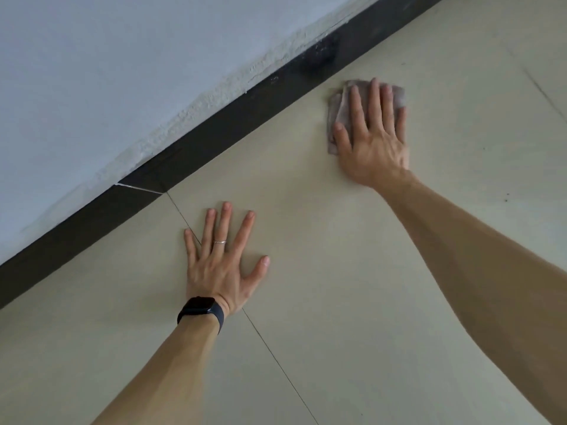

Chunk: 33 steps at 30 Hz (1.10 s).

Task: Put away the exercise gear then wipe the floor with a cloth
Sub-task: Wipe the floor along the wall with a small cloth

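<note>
By the wall, the right hand [372, 139] presses flat on the cloth [337, 108]; the left hand [222, 265] lies spread on the floor [337, 271]. No gear shows, so wiping is under way.

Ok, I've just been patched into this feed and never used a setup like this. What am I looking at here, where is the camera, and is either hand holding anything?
There is no machine: these are a person's two bare hands, filmed by one wide-angle camera worn on the head, looking forward and down. The surface is a floor of pale beige tiles with thin dark joints, meeting a dark skirting board under a pale grey wall with rough, flaking paint along its lower edge. The left hand, with a thin ring and a black wristwatch, lies flat on the bare tile with fingers spread, holding nothing. The right hand is pressed flat, fingers spread, on a small folded greyish-brown cloth close to the skirting. It presses rather than grips. No exercise gear is in view.
</note>
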### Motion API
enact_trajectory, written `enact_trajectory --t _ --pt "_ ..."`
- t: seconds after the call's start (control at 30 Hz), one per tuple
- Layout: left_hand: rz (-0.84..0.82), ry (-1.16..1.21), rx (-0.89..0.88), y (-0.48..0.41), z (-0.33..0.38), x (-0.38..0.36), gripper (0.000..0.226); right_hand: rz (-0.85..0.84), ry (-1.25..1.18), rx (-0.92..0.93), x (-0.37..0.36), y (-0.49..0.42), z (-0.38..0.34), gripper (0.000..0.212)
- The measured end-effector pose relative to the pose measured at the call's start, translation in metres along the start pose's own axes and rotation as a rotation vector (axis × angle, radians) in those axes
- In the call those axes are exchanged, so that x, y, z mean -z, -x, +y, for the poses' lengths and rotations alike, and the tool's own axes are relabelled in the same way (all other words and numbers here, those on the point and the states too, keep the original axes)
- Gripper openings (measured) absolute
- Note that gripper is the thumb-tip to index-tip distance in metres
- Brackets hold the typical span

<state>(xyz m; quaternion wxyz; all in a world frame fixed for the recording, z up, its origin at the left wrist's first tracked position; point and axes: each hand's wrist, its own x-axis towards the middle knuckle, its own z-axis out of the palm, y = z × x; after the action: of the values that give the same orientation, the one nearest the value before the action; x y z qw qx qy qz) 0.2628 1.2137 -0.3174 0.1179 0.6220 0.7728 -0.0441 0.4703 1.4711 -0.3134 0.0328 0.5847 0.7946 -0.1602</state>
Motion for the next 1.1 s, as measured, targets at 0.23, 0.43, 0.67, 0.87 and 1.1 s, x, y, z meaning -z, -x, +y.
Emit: enact_trajectory --t 0.23,0.43,0.67,0.87,1.1 --pt "0.018 0.072 0.017 0.0 0.004 0.0 0.078 -0.014 0.08 0.351 -0.035 0.149 -0.005 0.064" --pt "0.026 0.089 0.009 0.002 0.002 -0.001 0.078 0.082 -0.126 -0.383 -0.016 0.164 0.095 0.075" --pt "0.03 0.103 -0.033 0.004 0.001 -0.003 0.084 0.003 -0.013 -0.071 -0.074 0.308 -0.011 0.064" --pt "-0.081 0.031 -0.18 0.032 -0.03 0.002 0.084 0.002 -0.066 -0.436 -0.052 0.338 0.071 0.065" --pt "0.056 0.122 -0.146 0.139 -0.051 -0.035 0.075 0.085 -0.158 -0.538 -0.096 0.395 -0.017 0.067"
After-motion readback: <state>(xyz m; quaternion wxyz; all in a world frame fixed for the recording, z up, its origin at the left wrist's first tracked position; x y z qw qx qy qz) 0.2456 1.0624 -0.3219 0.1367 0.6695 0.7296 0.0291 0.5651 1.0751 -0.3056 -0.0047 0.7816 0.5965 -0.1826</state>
